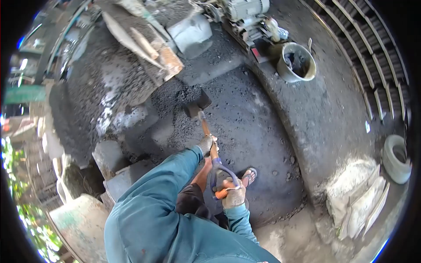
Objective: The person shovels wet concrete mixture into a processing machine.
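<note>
A shovel with a wooden shaft runs up from my body to its dark blade, which rests at loose dark gravelly material. My left hand, in a light work glove, is wrapped around the middle of the shaft. At the near end, my right hand, also gloved, is closed on the D-shaped handle with its purple frame and orange grip. Some of the right fingers are hidden. One sandalled foot shows just beyond the handle.
A large mound of dark material lies left, with boards at its edge. Concrete blocks stand nearer. On the raised ledge at right are a motor, a bucket, a tyre and stacked sacks or slabs.
</note>
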{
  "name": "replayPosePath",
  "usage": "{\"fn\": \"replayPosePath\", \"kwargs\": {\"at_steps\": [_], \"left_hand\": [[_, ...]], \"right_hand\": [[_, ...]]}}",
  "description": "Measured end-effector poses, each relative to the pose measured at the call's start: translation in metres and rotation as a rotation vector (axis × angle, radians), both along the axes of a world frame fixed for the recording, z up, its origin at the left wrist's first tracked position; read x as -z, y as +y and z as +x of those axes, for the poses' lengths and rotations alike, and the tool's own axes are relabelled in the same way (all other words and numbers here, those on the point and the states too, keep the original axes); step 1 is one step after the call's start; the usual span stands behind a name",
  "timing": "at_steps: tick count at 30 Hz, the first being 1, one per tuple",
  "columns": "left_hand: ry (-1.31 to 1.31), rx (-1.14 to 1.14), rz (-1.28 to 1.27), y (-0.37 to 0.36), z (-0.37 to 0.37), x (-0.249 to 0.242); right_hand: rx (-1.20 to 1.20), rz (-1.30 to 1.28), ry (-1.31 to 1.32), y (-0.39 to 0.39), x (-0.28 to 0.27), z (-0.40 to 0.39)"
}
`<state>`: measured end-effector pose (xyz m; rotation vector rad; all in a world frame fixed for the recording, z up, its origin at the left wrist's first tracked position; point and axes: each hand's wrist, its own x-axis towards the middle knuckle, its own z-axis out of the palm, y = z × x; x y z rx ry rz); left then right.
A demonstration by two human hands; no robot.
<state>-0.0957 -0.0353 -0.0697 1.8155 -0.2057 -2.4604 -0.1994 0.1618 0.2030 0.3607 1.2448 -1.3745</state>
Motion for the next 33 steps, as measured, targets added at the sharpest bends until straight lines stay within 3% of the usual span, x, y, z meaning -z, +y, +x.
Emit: {"fn": "replayPosePath", "kwargs": {"at_steps": [1, 3, 6, 11, 13, 16, 17, 21, 23, 24, 25, 27, 29, 30, 33], "left_hand": [[0.122, 0.013, -0.090, 0.010, 0.005, -0.021], [0.184, -0.197, -0.079, 0.023, -0.014, -0.063], [0.250, -0.389, -0.098, 0.042, -0.040, -0.093], [0.245, -0.452, -0.050, 0.136, -0.093, -0.114], [0.212, -0.386, 0.050, 0.194, -0.118, -0.127], [0.222, -0.319, 0.220, 0.289, -0.144, -0.101], [0.073, -0.273, 0.188, 0.305, -0.153, -0.130], [-0.010, -0.203, 0.342, 0.369, -0.142, -0.077], [-0.061, -0.168, 0.282, 0.368, -0.126, -0.061], [0.070, -0.094, 0.235, 0.352, -0.104, -0.047], [0.065, -0.089, 0.171, 0.317, -0.091, -0.071], [0.079, -0.147, 0.060, 0.285, -0.049, -0.009], [0.087, -0.193, 0.011, 0.221, -0.022, -0.048], [0.231, -0.218, -0.025, 0.217, 0.022, 0.044], [0.033, -0.083, 0.153, 0.135, 0.077, -0.039]], "right_hand": [[-0.073, -0.001, 0.025, 0.007, -0.018, 0.000], [-0.261, 0.015, 0.173, 0.021, -0.031, -0.017], [-0.269, -0.167, 0.575, 0.056, -0.005, -0.036], [0.047, 0.025, 0.360, 0.136, -0.035, -0.088], [0.023, 0.078, 0.275, 0.196, -0.044, -0.118], [0.092, 0.208, 0.232, 0.277, -0.052, -0.140], [0.149, 0.242, 0.224, 0.297, -0.055, -0.142], [0.194, 0.434, 0.223, 0.323, -0.044, -0.121], [0.196, 0.446, 0.204, 0.324, -0.012, -0.102], [0.249, 0.367, 0.155, 0.320, 0.012, -0.088], [0.242, 0.259, 0.082, 0.310, 0.036, -0.079], [0.307, 0.136, -0.013, 0.251, 0.079, -0.049], [0.333, 0.143, 0.027, 0.170, 0.102, -0.015], [0.170, 0.302, 0.095, 0.134, 0.102, -0.004], [0.117, 0.174, -0.117, 0.074, 0.094, 0.023]]}}
